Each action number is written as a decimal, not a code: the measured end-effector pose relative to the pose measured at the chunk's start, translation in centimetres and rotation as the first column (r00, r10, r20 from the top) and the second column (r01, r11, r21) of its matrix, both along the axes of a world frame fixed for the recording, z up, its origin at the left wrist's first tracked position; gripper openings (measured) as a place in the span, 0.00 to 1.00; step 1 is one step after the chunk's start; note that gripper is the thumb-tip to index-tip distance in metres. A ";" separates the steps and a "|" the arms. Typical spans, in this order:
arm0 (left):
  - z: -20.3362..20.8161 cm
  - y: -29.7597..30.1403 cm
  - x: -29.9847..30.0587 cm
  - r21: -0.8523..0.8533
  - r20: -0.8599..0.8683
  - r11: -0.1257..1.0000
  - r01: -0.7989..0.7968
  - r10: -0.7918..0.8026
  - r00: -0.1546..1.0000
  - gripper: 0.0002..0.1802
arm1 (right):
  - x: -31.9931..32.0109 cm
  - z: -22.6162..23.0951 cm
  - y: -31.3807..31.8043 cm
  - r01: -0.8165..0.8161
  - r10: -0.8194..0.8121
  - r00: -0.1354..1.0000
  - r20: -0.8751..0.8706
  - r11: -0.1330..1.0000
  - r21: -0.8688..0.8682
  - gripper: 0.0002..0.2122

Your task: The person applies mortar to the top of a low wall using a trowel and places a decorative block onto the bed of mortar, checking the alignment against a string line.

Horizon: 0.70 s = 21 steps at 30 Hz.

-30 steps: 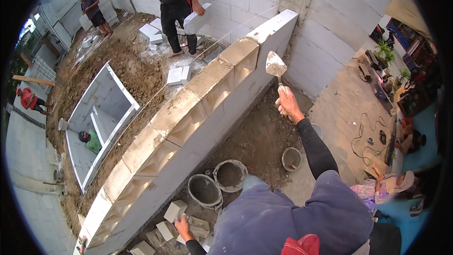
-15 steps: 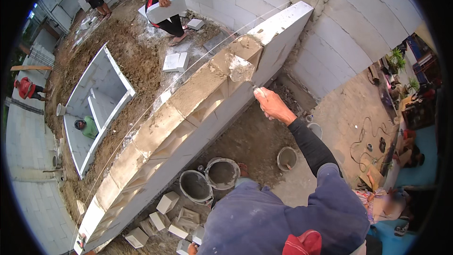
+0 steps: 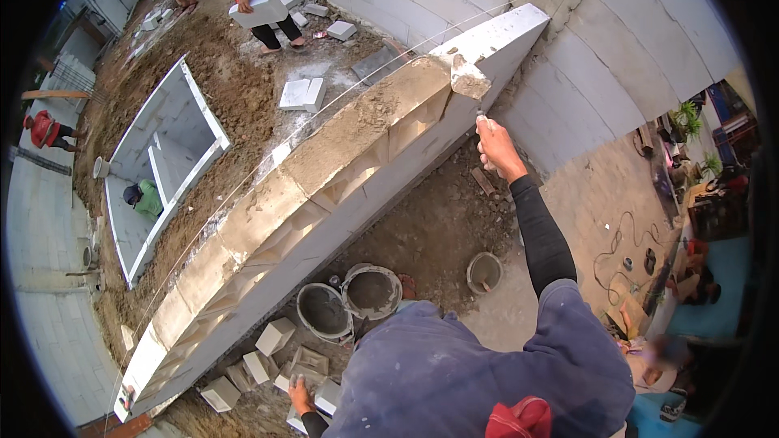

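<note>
Gripping the trowel by its handle, the right hand has its fingers closed around the grip, which leaves the pale-smeared blade free over the wall top. The blade lies at the junction of the mortar layer and the white end block; whether it touches either cannot be determined. A string line runs along the far side of the block wall, presumably as an alignment reference. Recessed vent blocks form its upper course, their hollows facing the person. Two mortar buckets stand together at the wall's near side, a position judged convenient for reloading.

Pose: the right arm, in a black sleeve, is extended forward, wrist above the ground beside the wall, knuckles outward. The left hand is low and well apart from the right, fingers extended, apparently empty, among loose blocks. Contact with the nearest one cannot be confirmed.
</note>
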State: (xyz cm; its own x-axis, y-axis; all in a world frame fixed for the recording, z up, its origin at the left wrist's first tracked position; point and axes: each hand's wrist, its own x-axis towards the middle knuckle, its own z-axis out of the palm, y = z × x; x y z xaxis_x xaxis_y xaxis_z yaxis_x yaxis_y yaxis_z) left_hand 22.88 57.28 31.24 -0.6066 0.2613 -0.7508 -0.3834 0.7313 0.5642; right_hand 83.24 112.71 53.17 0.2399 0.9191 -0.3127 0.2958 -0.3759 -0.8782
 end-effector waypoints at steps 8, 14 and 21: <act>-0.4 -5.6 3.1 -0.249 0.142 0.968 -0.034 0.071 0.987 0.38 | -10.8 2.6 -6.7 -0.412 0.412 0.911 -0.005 0.911 -0.025 0.22; -3.1 -4.4 1.9 -0.218 0.172 0.975 0.038 0.000 0.985 0.41 | -0.2 0.3 1.2 -0.032 0.031 0.999 -0.030 0.999 -0.032 0.20; -3.8 -1.2 3.0 -0.073 0.070 0.997 0.014 -0.009 0.998 0.41 | -0.7 1.1 2.1 -0.141 0.139 0.990 -0.041 0.989 -0.055 0.22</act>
State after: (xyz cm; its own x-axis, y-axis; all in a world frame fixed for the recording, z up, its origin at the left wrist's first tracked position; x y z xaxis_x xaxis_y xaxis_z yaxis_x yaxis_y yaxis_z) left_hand 25.92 56.11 27.46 -0.5496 0.2106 -0.8085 -0.4108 0.7745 0.4810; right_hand 82.52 114.83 54.25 0.0978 0.9229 -0.3723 0.3168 -0.3835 -0.8675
